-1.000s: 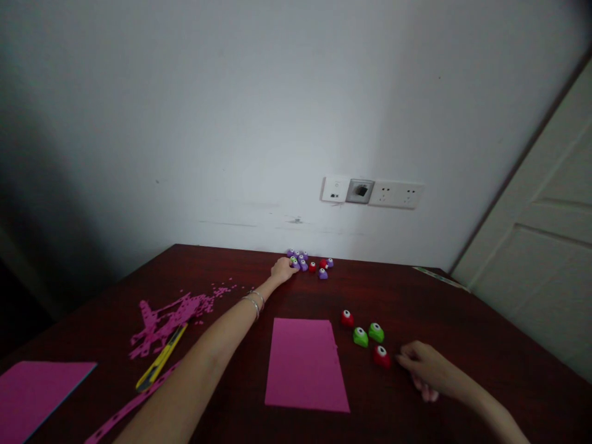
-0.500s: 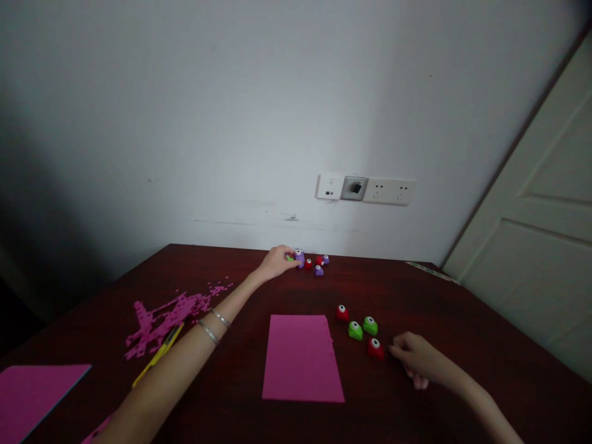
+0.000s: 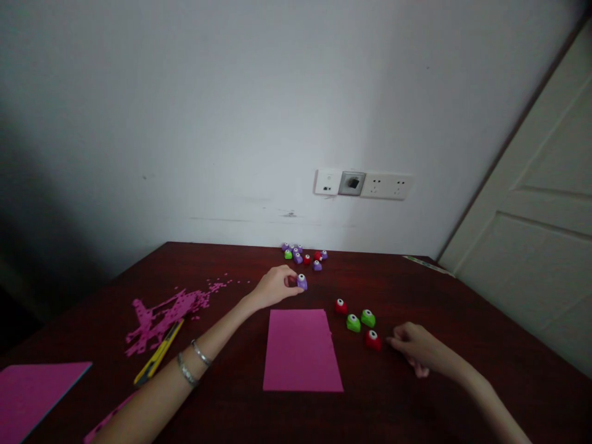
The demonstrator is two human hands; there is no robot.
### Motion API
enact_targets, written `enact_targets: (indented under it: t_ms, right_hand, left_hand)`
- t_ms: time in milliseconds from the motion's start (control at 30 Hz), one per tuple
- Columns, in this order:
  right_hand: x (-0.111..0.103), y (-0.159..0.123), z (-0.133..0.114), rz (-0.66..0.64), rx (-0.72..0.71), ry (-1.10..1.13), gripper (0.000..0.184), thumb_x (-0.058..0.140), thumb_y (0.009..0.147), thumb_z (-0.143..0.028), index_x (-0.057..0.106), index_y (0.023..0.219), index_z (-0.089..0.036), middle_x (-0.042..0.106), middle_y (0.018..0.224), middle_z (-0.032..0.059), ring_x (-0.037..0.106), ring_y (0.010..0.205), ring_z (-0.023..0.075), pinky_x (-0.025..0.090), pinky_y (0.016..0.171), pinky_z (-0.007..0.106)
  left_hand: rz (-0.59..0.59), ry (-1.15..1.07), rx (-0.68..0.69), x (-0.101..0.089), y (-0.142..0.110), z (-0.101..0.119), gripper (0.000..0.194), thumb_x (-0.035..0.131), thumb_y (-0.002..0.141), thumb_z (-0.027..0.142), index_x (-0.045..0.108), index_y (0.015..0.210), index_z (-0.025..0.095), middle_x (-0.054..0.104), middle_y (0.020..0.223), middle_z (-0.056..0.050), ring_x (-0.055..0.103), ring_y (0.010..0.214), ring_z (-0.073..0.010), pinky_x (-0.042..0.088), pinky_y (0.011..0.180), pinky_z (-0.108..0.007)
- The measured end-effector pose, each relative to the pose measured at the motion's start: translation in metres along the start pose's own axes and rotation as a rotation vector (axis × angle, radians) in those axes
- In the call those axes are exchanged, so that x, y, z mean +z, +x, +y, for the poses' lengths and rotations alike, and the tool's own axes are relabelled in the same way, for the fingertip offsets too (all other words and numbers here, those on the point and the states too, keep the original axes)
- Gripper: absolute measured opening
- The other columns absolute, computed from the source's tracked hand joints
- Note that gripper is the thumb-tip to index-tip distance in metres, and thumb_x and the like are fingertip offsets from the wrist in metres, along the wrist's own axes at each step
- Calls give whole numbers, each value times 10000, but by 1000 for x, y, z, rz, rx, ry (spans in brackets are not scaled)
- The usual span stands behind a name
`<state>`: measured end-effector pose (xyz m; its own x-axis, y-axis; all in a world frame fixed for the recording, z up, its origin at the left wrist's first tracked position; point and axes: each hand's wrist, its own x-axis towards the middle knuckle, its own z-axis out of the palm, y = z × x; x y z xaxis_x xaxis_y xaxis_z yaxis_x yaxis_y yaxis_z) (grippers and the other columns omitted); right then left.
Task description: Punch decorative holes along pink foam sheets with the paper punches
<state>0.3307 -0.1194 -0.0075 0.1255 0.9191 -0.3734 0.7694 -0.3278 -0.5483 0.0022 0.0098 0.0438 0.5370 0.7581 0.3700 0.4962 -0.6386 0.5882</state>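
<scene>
My left hand (image 3: 282,286) pinches a purple craft punch (image 3: 301,282), with a white eye-like button on top, between thumb and fingers. It is just beyond the far edge of a pink sheet (image 3: 302,354). My right hand (image 3: 414,346) rests loosely curled on the table, and nothing shows in its fingers. Just left of it sits a red punch (image 3: 372,340). Close by are two green punches (image 3: 353,323) and another red punch (image 3: 341,306). Near the wall stands a cluster of several purple punches (image 3: 298,258), along with a green one (image 3: 288,254) and red ones (image 3: 307,259).
On the left of the dark table (image 3: 222,407) lies a heap of pink scraps and dots (image 3: 171,314). A yellow utility knife (image 3: 160,354) lies beside it. Another pink sheet (image 3: 39,394) is at the left front. A thin strip (image 3: 428,266) lies at the far right edge.
My left hand has taken the purple punch from the cluster near the wall and drawn it toward me. My right hand has stayed nearly in place, beside the red punch.
</scene>
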Motion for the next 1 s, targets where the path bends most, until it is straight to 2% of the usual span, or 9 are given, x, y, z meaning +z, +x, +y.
enact_targets:
  t_ms: [100,200,333,467,700,900,1000]
  right_hand:
    - [-10,-12,-19,69,-140,106,373,488,784,-462,387,544,-195,467,424,-39,501,345,87,369,337,164]
    - [-14,-23,-55,195,-324,214,345,452,803,-478,488,636,-178,526,510,-24,519,420,89,400,395,175]
    - [-1,-25,-110,360,-472,248,286,501,791,-427,593,738,-161,596,585,6,557,481,108,417,432,190]
    - [17,-15,-147,361,-489,216,292,521,788,-412,653,796,-152,658,628,42,597,513,132,423,443,200]
    - [33,-4,-172,438,-499,91,301,588,740,-419,706,773,-144,689,631,52,644,611,177,417,502,210]
    - [39,-1,-176,336,-455,111,340,546,764,-438,698,697,-141,676,561,47,594,413,131,378,399,190]
    - [41,1,-174,298,-440,133,356,530,771,-444,691,709,-133,678,573,52,586,385,124,362,353,177]
  left_hand:
    - [21,2,-14,-2,-2,4,251,662,677,383,649,815,174,594,753,-4,489,587,-94,377,554,-232]
    - [53,52,-30,-2,-6,10,234,651,681,388,643,796,184,591,772,-2,495,600,-99,378,557,-233]
    - [96,147,-38,0,-11,19,216,634,685,391,630,766,191,587,792,-6,517,654,-120,378,570,-234]
    - [121,219,-48,1,-15,27,211,628,682,389,621,760,193,591,812,-11,538,699,-137,373,582,-237]
    - [74,266,-78,4,-19,35,224,606,692,386,626,805,194,594,858,-20,563,741,-156,365,566,-243]
    - [49,298,-71,10,-20,34,194,586,709,361,620,820,206,582,840,-11,571,744,-159,394,594,-245]
    - [45,333,-68,12,-22,37,214,587,714,366,618,851,205,589,865,-19,583,768,-168,413,616,-248]
